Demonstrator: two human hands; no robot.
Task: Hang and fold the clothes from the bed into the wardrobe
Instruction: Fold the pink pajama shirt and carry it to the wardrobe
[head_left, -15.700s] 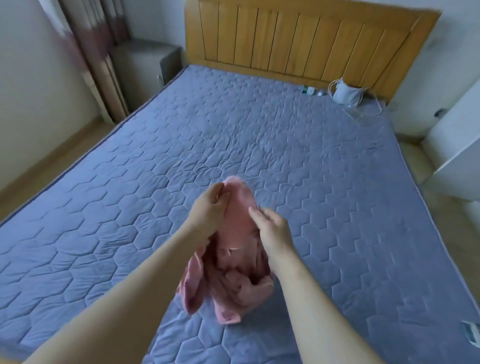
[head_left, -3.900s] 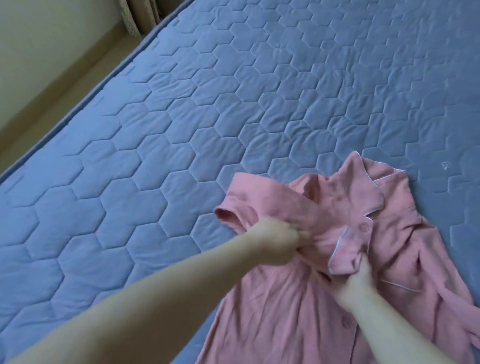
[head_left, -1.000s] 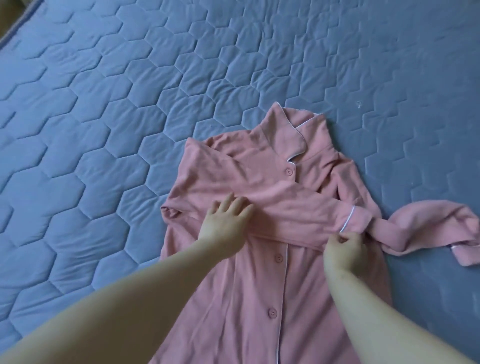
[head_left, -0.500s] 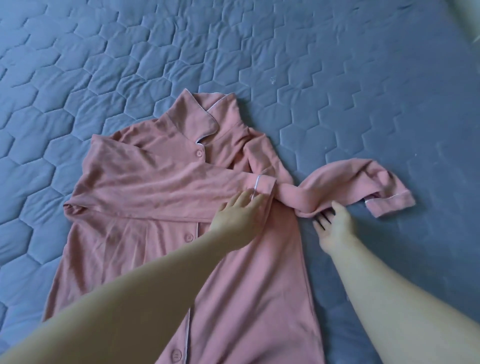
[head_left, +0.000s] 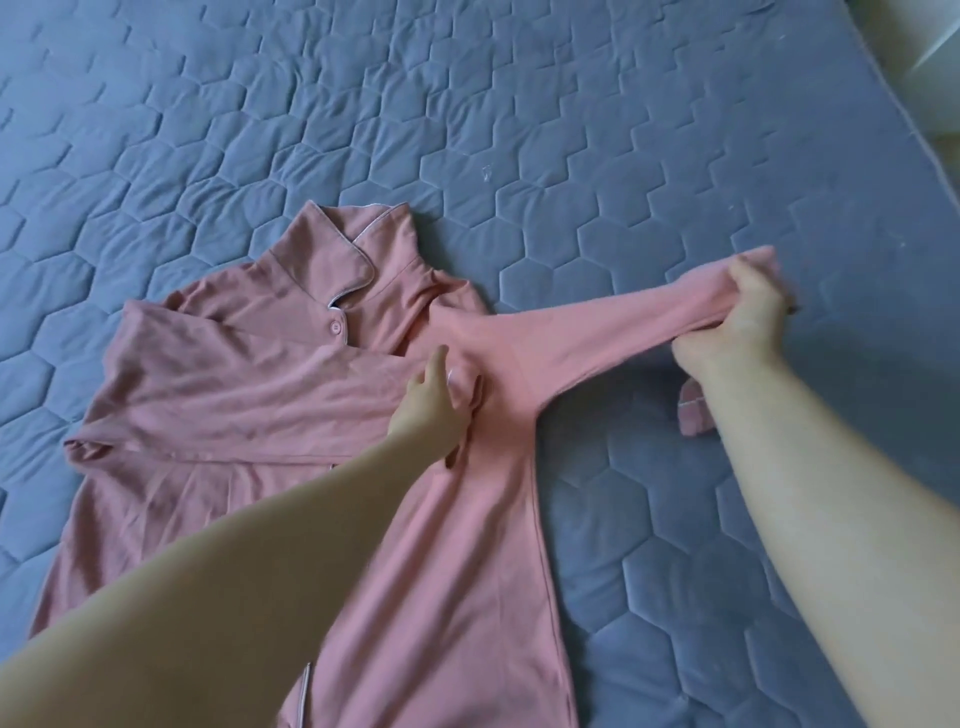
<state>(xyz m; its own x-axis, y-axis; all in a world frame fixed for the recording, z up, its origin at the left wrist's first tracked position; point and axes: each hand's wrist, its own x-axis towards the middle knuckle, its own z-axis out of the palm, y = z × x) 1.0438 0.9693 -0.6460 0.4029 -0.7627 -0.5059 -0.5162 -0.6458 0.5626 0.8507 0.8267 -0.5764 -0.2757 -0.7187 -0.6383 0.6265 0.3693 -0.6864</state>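
Lying flat on the bed is a pink pyjama shirt, front side up. Its collar points to about 12 o'clock and its hem runs down to 6 o'clock, out of sight. The bed has a blue cover, quilted in hexagons, and the shirt lies a little toward the 9 o'clock side of the part that I can see. One pink button is closed just under the collar.

The left sleeve is folded across the chest, from the 9 o'clock edge of the shirt toward the middle. The left hand rests on the shirt where this folded sleeve ends, near the armpit of the other side. Its index finger is straight and points to 12 o'clock. The other fingers bend down into the cloth, but I cannot tell whether they pinch a fold or only press it.

The right hand is at about 3 o'clock from the collar. Its fingers are curled firmly around the right sleeve and grasp it. The sleeve is stretched out straight from the shoulder toward 3 o'clock and is lifted a little above the bed. The end of it, a cuff with pale piping, hangs down below the hand, beside the forearm.

At about 1 o'clock, past the edge of the bed, stands a piece of white furniture.
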